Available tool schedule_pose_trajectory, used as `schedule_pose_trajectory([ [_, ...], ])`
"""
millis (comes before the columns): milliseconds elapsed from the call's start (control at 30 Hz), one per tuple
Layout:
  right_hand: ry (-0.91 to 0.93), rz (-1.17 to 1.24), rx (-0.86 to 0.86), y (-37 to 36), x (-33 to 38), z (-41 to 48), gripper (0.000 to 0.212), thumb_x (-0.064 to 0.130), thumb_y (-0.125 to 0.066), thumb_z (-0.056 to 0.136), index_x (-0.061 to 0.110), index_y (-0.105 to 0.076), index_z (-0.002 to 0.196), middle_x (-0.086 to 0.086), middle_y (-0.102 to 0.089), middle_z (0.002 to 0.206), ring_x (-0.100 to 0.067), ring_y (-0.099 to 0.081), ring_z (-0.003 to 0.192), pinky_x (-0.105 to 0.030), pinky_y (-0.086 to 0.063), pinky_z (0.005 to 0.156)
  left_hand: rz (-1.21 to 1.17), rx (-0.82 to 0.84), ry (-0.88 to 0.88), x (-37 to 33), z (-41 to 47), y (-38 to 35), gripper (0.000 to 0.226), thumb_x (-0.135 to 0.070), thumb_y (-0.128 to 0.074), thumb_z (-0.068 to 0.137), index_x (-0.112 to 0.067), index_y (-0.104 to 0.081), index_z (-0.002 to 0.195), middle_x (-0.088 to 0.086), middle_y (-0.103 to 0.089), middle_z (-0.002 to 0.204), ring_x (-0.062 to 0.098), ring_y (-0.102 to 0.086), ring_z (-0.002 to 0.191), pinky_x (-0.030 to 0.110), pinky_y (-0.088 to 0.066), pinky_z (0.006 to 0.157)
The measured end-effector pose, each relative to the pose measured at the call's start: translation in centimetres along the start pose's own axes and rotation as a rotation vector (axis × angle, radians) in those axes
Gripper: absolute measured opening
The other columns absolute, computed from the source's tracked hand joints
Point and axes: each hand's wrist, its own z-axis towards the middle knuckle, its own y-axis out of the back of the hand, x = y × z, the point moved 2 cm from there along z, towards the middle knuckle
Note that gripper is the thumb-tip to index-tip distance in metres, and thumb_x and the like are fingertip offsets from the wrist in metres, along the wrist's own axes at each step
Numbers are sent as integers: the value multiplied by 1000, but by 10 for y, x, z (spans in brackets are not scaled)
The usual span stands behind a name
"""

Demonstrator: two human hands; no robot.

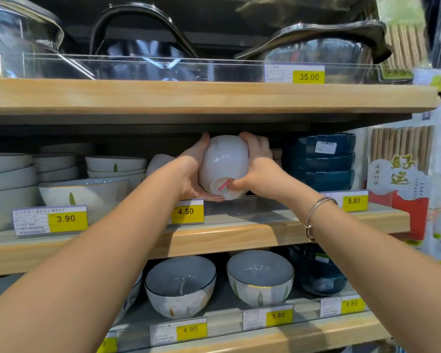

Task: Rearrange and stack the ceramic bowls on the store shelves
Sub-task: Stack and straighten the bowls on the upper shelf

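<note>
we have the white bowl point(223, 164) held between both palms at the middle shelf point(239, 233), in the gap over the 4.50 price tag point(187, 211). left hand point(192, 171) wraps the left wall with its fingers under the lower side, right hand point(255, 164) clamps the right wall with the thumb down by the foot. both hands closed on it, nothing else carrying the weight as far as we can see.

orientation: bowl is tipped on its side. foot ring faces us and slightly down, with a red mark on the base. mouth points away, into the shelf and a bit up. its axis, foot to rim, runs roughly front to back, not vertical.

how we do this well, as a judgement:
- rotate it mouth up before setting down, or it won't nest or sit.
- top of the bowl is near the underside of the upper shelf point(214, 96), so we turn it lower and further out, then slide it in.
- clear the transparent front lip before lowering.
- dark blue bowl stack point(321, 161) sits just right, another white bowl point(158, 163) just left; keep the path centred.
- glazed ceramic likely slick, so keep palm pressure even and set down gently.
</note>
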Motion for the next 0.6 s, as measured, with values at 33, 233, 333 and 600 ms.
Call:
schedule_pose_trajectory([
  [33, -28, -2, -6, -1, 0, -1, 94, 15, -80, 64, 24, -23, 138, -10, -21, 136, -31, -33, 123, -32, -37, 95, -20, 5, -10, 0, -1, -2, 56, -66, -45, 84, -15, -56, 106, 17, -63, 94, 34, -62, 82, 51, -53, 67],
  [233, -391, 644, 62, -1, -8, 12, 102, 48, -80, 47, 23, -37, 135, -10, -50, 129, -28, -56, 112, -45, -50, 95, -17, 2, -63, 2, 0, -7, 40, -52, -51, 84, -17, -58, 101, 16, -64, 94, 35, -62, 83, 48, -55, 68],
  [333, -597, 993, 12, 5, -10, 19, 54, 48, -63, 81, 9, -58, 118, -13, -64, 120, -30, -62, 109, -47, -46, 101, -19, 13, -100, 2, 1, -11, 33, -48, -51, 85, -18, -58, 95, 13, -64, 91, 34, -62, 83, 50, -52, 74],
  [600, -762, 813, -78, 12, -22, 20, 25, 10, -39, 96, 9, -48, 72, -8, -53, 68, -21, -54, 63, -37, -53, 77, 75, -15, -98, 3, 10, -13, 7, -10, -43, 79, -10, -45, 86, 16, -50, 95, 34, -55, 84, 48, -52, 71],
])
